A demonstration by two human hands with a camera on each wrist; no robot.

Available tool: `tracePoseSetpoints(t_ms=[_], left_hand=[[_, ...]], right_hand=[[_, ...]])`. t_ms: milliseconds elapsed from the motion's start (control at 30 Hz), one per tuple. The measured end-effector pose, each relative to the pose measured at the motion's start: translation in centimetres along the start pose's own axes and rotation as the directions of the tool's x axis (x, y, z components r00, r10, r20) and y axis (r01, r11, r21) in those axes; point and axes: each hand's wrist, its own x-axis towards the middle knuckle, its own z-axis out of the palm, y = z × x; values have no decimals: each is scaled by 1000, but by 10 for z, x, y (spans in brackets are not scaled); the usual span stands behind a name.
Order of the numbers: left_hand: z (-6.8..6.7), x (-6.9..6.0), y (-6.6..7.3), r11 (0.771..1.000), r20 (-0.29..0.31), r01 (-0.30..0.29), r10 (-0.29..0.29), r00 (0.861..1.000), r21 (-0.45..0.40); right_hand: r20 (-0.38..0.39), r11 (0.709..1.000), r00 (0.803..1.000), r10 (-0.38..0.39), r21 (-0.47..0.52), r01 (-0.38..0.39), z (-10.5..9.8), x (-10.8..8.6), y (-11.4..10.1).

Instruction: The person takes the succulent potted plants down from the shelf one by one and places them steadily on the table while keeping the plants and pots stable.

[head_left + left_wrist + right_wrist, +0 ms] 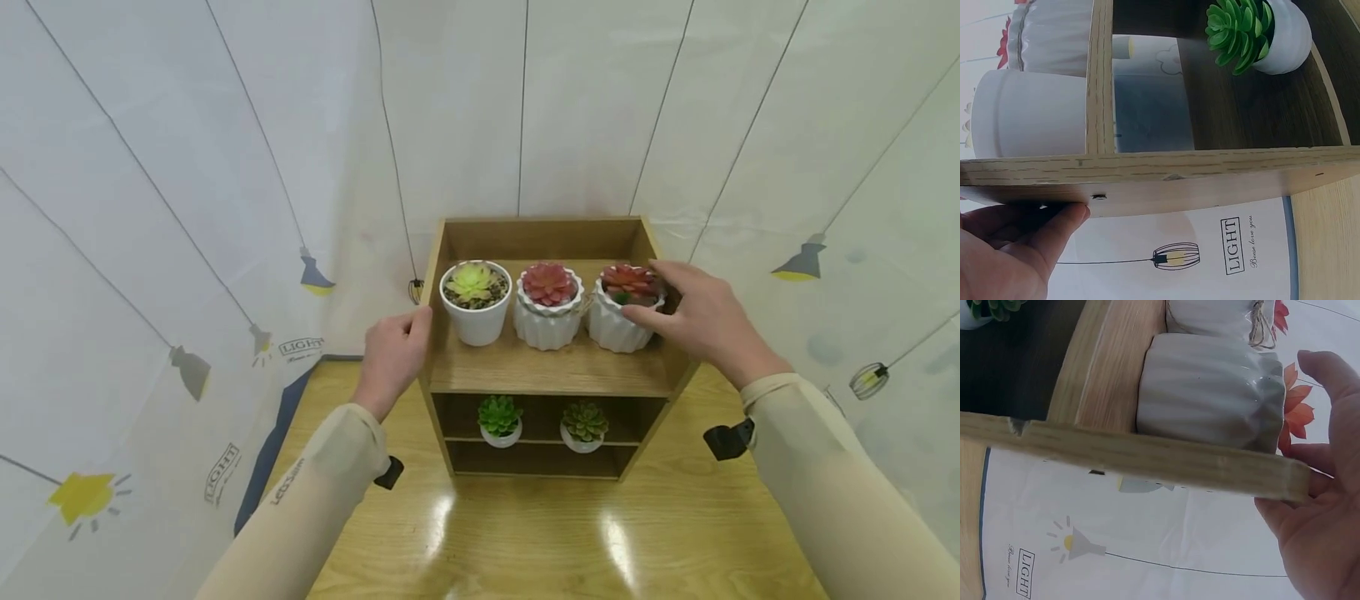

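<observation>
Wall lettering (1232, 245) reads "LIGHT"; left hand (393, 354) touches shelf (555, 373), grip unclear, right hand (703, 312) unclenched at rightmost red succulent (628, 278).

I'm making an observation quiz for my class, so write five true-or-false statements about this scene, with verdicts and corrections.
1. The smooth white pot with the yellow-green succulent stands on the top level of the light-brown wooden shelf unit. True.

2. The middle top-level pot holds a green plant. False: the middle ridged white pot holds a dark-red succulent.

3. The person's left hand touches the outside of the unit's left side panel. True.

4. Only one plant stands below the top level. False: a bright-green succulent and a dull-green succulent do.

5. The right hand is nearer the rightmost ridged white pot than the smooth one. True.
</observation>
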Motion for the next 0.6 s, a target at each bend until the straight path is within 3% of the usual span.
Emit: tracePoseSetpoints(t_ms=[600], left_hand=[[3, 1, 0, 1000, -17, -13, 13, 1000, 7]], right_hand=[[71, 1000, 997, -2, -6, 2, 8, 17, 4]])
